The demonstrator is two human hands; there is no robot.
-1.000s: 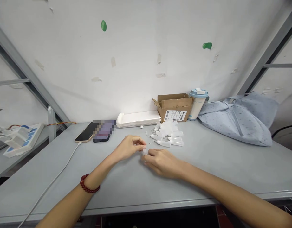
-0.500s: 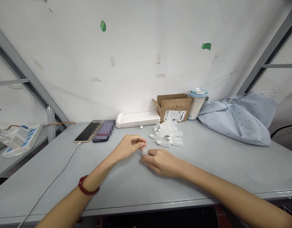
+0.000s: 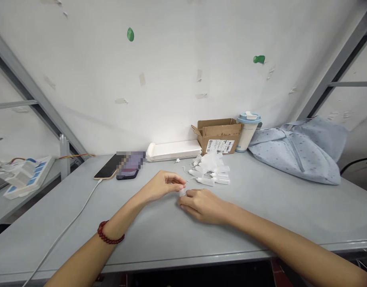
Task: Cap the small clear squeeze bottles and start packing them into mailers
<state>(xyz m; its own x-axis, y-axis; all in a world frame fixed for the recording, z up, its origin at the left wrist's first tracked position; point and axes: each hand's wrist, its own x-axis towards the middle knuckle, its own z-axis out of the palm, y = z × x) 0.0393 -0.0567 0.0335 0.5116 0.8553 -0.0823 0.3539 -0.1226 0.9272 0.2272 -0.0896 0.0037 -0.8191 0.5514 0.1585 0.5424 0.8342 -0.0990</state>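
Low over the table, a small translucent plastic bottle [image 3: 182,192] shows between my two hands, mostly covered by fingers. My right hand [image 3: 204,205] is closed around its lower part. Just above it, my left hand [image 3: 165,185] pinches with thumb and fingertips at the bottle's top; what the pinch holds is too small to make out. Beyond my hands lies a pile of similar small dropper bottles [image 3: 205,181], some with thin tips and loose caps. One little white cap [image 3: 177,160] rests apart, left of the pile.
Behind the pile stand an open cardboard box [image 3: 220,139] and a lidded cup [image 3: 247,131]. A stack of white flat packs [image 3: 174,150] lies against the wall. Two phones, one black [image 3: 107,166] with a charging cable [image 3: 68,226], are at left. Blue cloth [image 3: 293,153] fills the right back.
My left fingertips have shifted slightly right, over the bottle's top. My right hand keeps nearly the same place around the bottle.
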